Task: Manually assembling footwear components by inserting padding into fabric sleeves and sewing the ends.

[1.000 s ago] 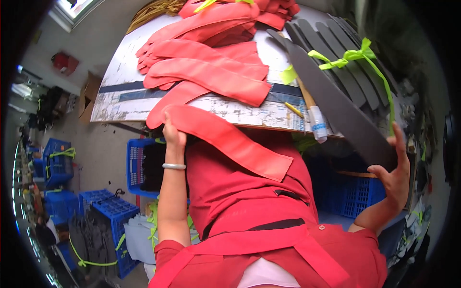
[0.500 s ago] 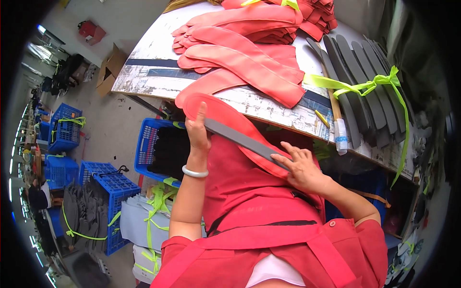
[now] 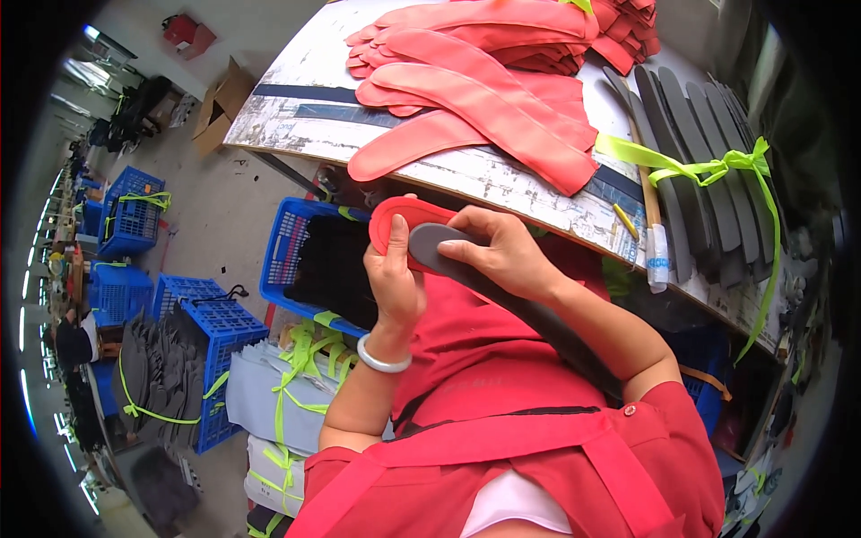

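Note:
My left hand [image 3: 395, 280], a pale bangle at its wrist, is closed on a red curved strip [image 3: 384, 218], thumb lying over its rounded end. My right hand [image 3: 509, 255] pinches the rounded end of a dark grey flat strip [image 3: 429, 244]. This grey strip overlaps the red one and slants down to the right beneath my right forearm, where its far part is partly hidden. More red strips [image 3: 484, 99] lie stacked on the table [image 3: 296, 148] just beyond my hands.
At the table's right lies a bundle of grey strips [image 3: 708, 179] tied with yellow-green ribbon [image 3: 717, 169]. Beside it are a wooden-handled tool [image 3: 653, 206] and a yellow stub [image 3: 625, 221]. A blue crate [image 3: 280, 251] with black material stands below the table; further crates stand on the left floor.
My right hand has moved left and up along the grey strip to its rounded end near my left hand. The grey strip now slants toward my right side, and the red strip's end has shifted lower.

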Available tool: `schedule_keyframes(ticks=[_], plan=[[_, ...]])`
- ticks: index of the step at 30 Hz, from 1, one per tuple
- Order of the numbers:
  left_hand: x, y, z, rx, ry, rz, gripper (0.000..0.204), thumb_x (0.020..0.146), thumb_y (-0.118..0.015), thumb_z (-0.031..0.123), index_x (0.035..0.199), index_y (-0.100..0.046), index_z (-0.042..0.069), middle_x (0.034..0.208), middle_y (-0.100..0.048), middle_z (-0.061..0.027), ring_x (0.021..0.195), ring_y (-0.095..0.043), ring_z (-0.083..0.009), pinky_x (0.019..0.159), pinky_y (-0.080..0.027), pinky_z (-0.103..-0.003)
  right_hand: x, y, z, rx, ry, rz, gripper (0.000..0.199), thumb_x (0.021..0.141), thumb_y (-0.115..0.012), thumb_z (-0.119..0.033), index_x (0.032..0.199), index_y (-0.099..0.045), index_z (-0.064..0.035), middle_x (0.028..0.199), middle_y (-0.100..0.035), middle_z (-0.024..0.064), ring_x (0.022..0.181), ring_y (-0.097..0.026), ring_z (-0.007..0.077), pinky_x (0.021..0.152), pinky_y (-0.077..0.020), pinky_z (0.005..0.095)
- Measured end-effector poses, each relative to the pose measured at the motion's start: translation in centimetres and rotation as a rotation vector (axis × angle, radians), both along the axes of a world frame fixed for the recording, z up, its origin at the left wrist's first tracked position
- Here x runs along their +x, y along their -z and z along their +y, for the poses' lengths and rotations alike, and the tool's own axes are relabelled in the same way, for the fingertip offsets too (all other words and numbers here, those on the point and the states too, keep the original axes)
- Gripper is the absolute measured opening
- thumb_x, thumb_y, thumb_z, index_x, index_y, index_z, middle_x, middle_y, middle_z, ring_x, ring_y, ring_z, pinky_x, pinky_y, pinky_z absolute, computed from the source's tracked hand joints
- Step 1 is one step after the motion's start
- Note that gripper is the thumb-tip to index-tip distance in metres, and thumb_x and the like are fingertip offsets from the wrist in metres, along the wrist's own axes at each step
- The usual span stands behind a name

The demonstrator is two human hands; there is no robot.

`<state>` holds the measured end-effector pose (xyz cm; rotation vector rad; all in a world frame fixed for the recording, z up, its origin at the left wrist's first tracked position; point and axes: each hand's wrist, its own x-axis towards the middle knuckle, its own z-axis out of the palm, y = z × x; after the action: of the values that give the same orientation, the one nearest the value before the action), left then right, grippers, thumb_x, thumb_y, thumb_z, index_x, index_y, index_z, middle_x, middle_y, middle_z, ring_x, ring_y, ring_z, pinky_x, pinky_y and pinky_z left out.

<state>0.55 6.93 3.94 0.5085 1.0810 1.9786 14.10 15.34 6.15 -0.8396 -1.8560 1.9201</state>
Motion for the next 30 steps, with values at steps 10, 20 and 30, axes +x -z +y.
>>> schedule_keyframes(ticks=[10, 20, 30], plan=[[-0.8, 0.5, -1.5, 0.117, 0.165, -0.091, 0.042, 0.106, -0.036, 0.032, 0.124, -0.051, -0.003, 0.120, -0.060, -0.0165, 0.109, -0.061, -0.0249, 0.096, -0.049, -0.037, -2.1, 1.2, -1.0, 0.437, 0.245, 0.149, 0.031, 0.084, -0.076, -0.018, 0.096, -0.056, 0.0013, 0.080, -0.067, 0.0160, 0.072, -0.069, 0.0190, 0.065, -0.0533, 0.0301], [0.0, 0.2, -2.0, 0.104, 0.190, -0.046, 0.046, 0.105, -0.035, 0.036, 0.124, -0.052, -0.002, 0.116, -0.062, -0.0130, 0.107, -0.061, -0.0198, 0.096, -0.049, -0.033, -2.1, 1.6, -1.5, 0.498, 0.288, 0.184, 0.033, 0.081, -0.078, -0.019, 0.093, -0.055, 0.0005, 0.080, -0.068, 0.0162, 0.073, -0.070, 0.0223, 0.065, -0.0545, 0.0304], [-0.4, 1.2, -2.1, 0.068, 0.285, -0.018, 0.053, 0.105, -0.032, 0.039, 0.133, -0.045, -0.004, 0.130, -0.055, -0.0168, 0.121, -0.053, -0.0251, 0.106, -0.040, -0.037, -1.9, 1.8, -1.7, 0.505, 0.291, 0.054, 0.034, 0.081, -0.078, -0.024, 0.093, -0.058, 0.0007, 0.086, -0.068, 0.0184, 0.082, -0.071, 0.0261, 0.069, -0.0541, 0.0323]])
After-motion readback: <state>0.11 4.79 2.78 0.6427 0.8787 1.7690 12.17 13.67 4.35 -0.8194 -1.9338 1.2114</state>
